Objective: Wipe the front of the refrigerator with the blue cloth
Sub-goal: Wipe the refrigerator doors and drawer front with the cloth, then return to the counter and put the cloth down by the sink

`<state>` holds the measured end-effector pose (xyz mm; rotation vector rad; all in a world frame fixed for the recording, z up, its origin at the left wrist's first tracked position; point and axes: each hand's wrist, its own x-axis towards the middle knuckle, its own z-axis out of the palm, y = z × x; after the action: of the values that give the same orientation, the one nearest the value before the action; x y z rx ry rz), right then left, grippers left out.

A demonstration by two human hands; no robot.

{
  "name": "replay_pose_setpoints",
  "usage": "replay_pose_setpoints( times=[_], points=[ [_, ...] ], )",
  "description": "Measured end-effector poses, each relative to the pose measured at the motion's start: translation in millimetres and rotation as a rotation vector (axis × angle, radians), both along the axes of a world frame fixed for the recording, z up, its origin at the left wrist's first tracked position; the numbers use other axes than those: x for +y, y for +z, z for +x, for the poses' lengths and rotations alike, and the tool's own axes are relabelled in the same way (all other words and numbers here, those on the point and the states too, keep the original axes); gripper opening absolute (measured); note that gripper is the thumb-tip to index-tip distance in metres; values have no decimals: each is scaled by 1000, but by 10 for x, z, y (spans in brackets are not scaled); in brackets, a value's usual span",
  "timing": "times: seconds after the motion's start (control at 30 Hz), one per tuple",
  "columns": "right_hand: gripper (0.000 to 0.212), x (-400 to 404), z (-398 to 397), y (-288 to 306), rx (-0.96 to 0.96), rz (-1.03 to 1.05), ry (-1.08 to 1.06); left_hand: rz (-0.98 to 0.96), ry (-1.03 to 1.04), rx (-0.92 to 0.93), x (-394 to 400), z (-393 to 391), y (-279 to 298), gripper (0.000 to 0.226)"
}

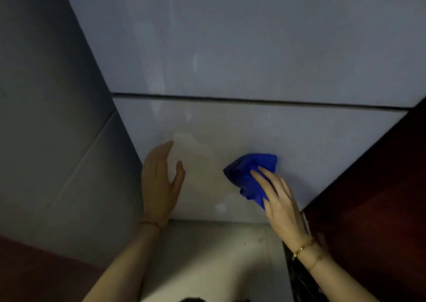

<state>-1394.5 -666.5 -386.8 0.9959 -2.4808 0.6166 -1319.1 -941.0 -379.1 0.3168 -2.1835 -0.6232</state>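
The grey refrigerator front [299, 140] fills the middle of the view, with a dark seam between its upper and lower doors. A bunched blue cloth [247, 175] lies pressed against the lower door under the fingers of my right hand [280, 200]. My left hand [161, 177] is flat and open, fingers up, against the left part of the lower door and holds nothing. A paler smeared patch shows on the door between the two hands.
A grey side panel [57, 117] runs along the left. Dark red-brown cabinets stand at the right [380, 198] and at the lower left [34, 274]. Pale floor tiles [219, 255] lie below the refrigerator's bottom edge.
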Motion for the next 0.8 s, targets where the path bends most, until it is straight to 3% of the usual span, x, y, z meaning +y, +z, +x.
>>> replay_pose_setpoints(
  times=[0.1,0.23,0.4,0.57,0.67,0.8],
  points=[
    [56,184,212,502,-255,-45,-64,193,-66,-259,161,233,457,37],
    [45,597,673,1458,-449,-96,-139,462,-145,-654,402,743,1390,29],
    [42,977,1342,2668,-710,-110,-297,431,-164,-1024,701,1408,2754,36],
    [37,1358,1903,3550,-882,-119,-421,591,-89,-1136,860,1893,3614,22],
    [41,1556,2075,3693,-1066,-133,-531,601,-86,-1186,891,1944,3790,26],
    [26,1715,2127,3651,-1166,-61,-696,589,-130,-1286,865,1768,3840,27]
  ],
)
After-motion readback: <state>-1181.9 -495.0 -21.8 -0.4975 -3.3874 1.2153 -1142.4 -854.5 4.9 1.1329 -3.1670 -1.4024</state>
